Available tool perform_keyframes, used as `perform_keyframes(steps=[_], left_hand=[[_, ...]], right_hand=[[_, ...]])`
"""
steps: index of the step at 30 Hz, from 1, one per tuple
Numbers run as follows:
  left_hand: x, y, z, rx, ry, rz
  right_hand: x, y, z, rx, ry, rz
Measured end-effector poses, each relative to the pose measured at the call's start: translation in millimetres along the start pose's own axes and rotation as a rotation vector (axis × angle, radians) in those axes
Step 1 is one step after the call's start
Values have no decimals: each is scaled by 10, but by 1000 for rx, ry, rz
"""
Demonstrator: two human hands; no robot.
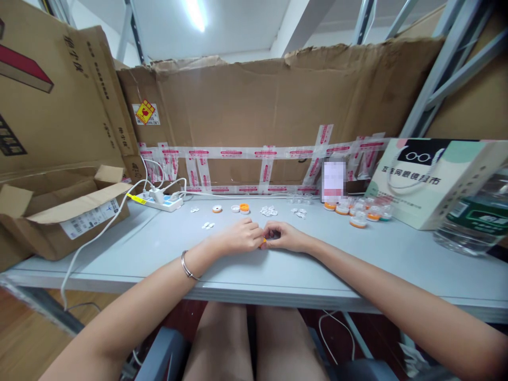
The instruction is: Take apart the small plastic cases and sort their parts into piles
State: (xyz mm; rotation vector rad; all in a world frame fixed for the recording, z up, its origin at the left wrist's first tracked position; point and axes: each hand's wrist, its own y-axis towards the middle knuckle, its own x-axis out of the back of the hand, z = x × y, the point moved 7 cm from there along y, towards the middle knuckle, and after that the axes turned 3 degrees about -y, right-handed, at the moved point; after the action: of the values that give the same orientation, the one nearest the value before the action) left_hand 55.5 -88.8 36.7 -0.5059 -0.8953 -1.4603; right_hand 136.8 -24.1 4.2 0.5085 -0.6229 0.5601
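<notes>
My left hand (243,236) and my right hand (286,236) meet low over the front middle of the table. Between their fingertips is a small orange plastic part (262,243), mostly covered by the fingers. Both hands are closed around it. Beyond them lie an orange ring-shaped part (244,208), a white round part (235,208) and a white-and-orange round piece (217,209). A heap of small white plastic pieces (269,211) sits behind my hands, with another small pile of clear-white pieces (299,213) to its right. Several white discs (208,226) rest left of my left hand.
Clear-topped orange and white round containers (358,219) cluster at the right, near a paper bag (420,182) and a large water bottle (476,217). Left are a power strip (166,202) with white cables and an open cardboard box (67,211). Taped cardboard (254,106) walls the back.
</notes>
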Motion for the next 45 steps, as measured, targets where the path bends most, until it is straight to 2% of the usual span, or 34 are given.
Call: perform_keyframes(steps=[6, 10, 13, 15, 18, 21, 24, 27, 32, 37, 41, 45], left_hand=[[-60, -15, 76, 95, -89, -7], [-104, -17, 163, 210, -227, -42], [-108, -54, 280, 294, -313, -54], [-97, -160, 440, 375, -342, -23], [-94, -533, 841, 604, -400, 94], [-121, -1126, 1273, 917, -359, 292], [-153, -1561, 1463, 990, -341, 394], [-262, -1810, 1490, 1017, -345, 442], [-448, -1945, 1448, 1053, -389, 431], [-484, -2003, 1462, 1082, -492, 371], [-487, -2060, 1533, 1140, -535, 275], [-598, -2087, 1579, 1168, -563, 210]], right_hand=[[-5, 1, -6, -13, 11, 10], [-4, 3, -7, -17, 3, 9], [-1, 2, -11, -30, -3, 1], [4, -1, -10, -38, -18, -6], [10, -7, -10, -51, -45, -10], [10, -11, -8, -50, -65, 1], [10, -15, -5, -45, -77, 12], [8, -19, 3, -43, -82, 22], [8, -22, 18, -35, -97, 27], [9, -28, 31, -32, -94, 26], [8, -31, 47, -29, -91, 30], [9, -30, 43, -37, -96, 29]])
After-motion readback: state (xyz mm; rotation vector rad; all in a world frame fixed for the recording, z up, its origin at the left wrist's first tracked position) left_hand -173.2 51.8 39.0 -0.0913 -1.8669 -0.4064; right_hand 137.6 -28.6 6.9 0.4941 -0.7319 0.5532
